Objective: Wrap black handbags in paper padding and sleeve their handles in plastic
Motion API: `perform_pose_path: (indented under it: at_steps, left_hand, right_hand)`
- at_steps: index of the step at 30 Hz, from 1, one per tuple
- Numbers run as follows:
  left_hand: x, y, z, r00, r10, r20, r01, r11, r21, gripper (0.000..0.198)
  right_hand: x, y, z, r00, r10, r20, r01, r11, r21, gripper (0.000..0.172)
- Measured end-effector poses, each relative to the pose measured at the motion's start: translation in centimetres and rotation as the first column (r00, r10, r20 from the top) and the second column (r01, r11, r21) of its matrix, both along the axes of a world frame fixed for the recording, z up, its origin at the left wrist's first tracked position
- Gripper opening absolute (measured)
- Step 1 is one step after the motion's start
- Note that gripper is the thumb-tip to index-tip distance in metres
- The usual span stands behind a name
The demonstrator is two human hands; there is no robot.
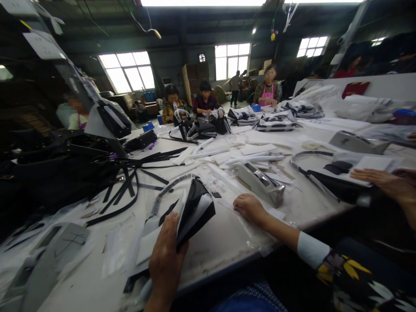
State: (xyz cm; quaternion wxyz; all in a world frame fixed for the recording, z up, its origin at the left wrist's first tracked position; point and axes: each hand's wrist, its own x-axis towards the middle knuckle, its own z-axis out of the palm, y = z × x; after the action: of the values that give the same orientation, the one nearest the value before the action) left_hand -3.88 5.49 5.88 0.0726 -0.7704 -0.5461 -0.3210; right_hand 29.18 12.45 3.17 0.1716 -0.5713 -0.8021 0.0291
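At the near edge of the white worktop point(227, 242), the left hand point(165, 255) grips a folded black and white bag piece point(191, 212), its fingers closed around the lower fold while the piece stands tilted up off the surface. The right hand point(250, 209) rests just beside a grey tape dispenser point(260, 182), knuckles curled; whether those fingers pinch anything cannot be told. A clear plastic sleeve point(253, 234) lies under that wrist, running to the near edge. Loose black straps point(130, 182) spread toward the left edge, beside a heap of black bags point(55, 169). White paper strips point(227, 154) cover the middle. At the right edge, another person's hand point(380, 182) lies flat on a black piece. At the far edge, several people sit among striped bags point(276, 123).
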Motion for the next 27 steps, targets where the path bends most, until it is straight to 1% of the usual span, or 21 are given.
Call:
perform_pose_path:
  at_steps: [3, 6, 7, 9, 11, 13, 14, 16, 18, 19, 20, 21, 22, 23, 25, 27]
  left_hand:
    - [0.0, 0.1, -0.2, 1.000, 0.000, 0.003, 0.000, 1.000, 0.009, 0.082]
    - [0.0, 0.2, -0.5, 1.000, 0.000, 0.012, -0.001, 1.000, 0.028, 0.082]
    - [0.0, 0.2, -0.6, 1.000, 0.001, 0.019, -0.002, 0.999, 0.041, 0.081]
    - [0.0, 0.3, -0.8, 0.999, 0.000, 0.035, -0.002, 0.998, 0.067, 0.081]
    - [0.0, 0.3, -0.9, 0.999, -0.002, 0.051, -0.003, 0.996, 0.088, 0.081]
    - [0.0, 0.4, -0.9, 0.998, 0.000, 0.062, -0.006, 0.996, 0.091, 0.081]
    - [0.1, 0.4, -0.9, 0.998, 0.000, 0.065, -0.006, 0.996, 0.092, 0.081]
    - [0.1, 0.3, -0.9, 0.998, -0.002, 0.065, -0.004, 0.996, 0.094, 0.081]
    - [0.1, 0.3, -0.9, 0.998, -0.002, 0.060, -0.003, 0.996, 0.094, 0.081]
    - [0.1, 0.2, -0.9, 0.998, 0.000, 0.061, -0.006, 0.995, 0.096, 0.082]
    - [0.1, 0.2, -0.9, 0.998, 0.004, 0.064, -0.010, 0.995, 0.096, 0.082]
    - [0.0, 0.2, -0.9, 0.998, 0.008, 0.068, -0.014, 0.995, 0.097, 0.082]
    - [0.0, 0.3, -0.9, 0.997, 0.010, 0.072, -0.018, 0.995, 0.101, 0.082]
    - [0.0, 0.3, -1.0, 0.997, 0.011, 0.074, -0.018, 0.995, 0.102, 0.082]
    - [0.0, 0.4, -1.0, 0.997, 0.006, 0.075, -0.014, 0.994, 0.106, 0.082]
    - [0.0, 0.4, -1.0, 0.997, -0.005, 0.072, -0.003, 0.994, 0.110, 0.081]
  right_hand:
    - [-0.2, 0.1, 0.6, 0.999, -0.053, 0.012, 0.053, 0.996, -0.065, 0.011]
    - [-0.6, -0.3, 0.9, 0.995, -0.096, 0.028, 0.099, 0.986, -0.136, 0.024]
    - [-0.8, -0.4, 0.8, 0.993, -0.110, 0.032, 0.114, 0.979, -0.167, 0.027]
    - [-0.9, -0.3, 0.7, 0.991, -0.130, 0.038, 0.135, 0.962, -0.239, 0.024]
    - [-0.9, 0.4, 0.8, 0.991, -0.128, 0.040, 0.134, 0.942, -0.308, 0.019]
    - [-0.6, 1.7, 1.6, 0.992, -0.117, 0.043, 0.124, 0.933, -0.339, 0.016]
    - [-0.3, 2.5, 2.2, 0.991, -0.122, 0.046, 0.130, 0.935, -0.328, 0.015]
    - [0.2, 4.1, 4.0, 0.985, -0.163, 0.051, 0.171, 0.953, -0.249, 0.014]
    - [0.4, 5.0, 5.8, 0.978, -0.206, 0.045, 0.210, 0.970, -0.120, 0.023]
    - [0.4, 5.0, 6.3, 0.977, -0.209, 0.040, 0.211, 0.976, -0.057, 0.030]
    - [0.3, 4.7, 6.5, 0.980, -0.194, 0.037, 0.194, 0.981, -0.005, 0.035]
    - [0.1, 4.1, 6.2, 0.986, -0.161, 0.041, 0.160, 0.987, 0.027, 0.039]
    - [-0.2, 3.2, 5.5, 0.993, -0.111, 0.050, 0.109, 0.993, 0.049, 0.041]
    - [-0.5, 2.2, 4.4, 0.997, -0.056, 0.061, 0.052, 0.997, 0.059, 0.041]
    - [-0.8, 0.1, 1.6, 0.995, 0.054, 0.079, -0.060, 0.995, 0.083, 0.035]
    - [-0.7, -1.3, -0.9, 0.994, 0.080, 0.071, -0.086, 0.992, 0.091, 0.028]
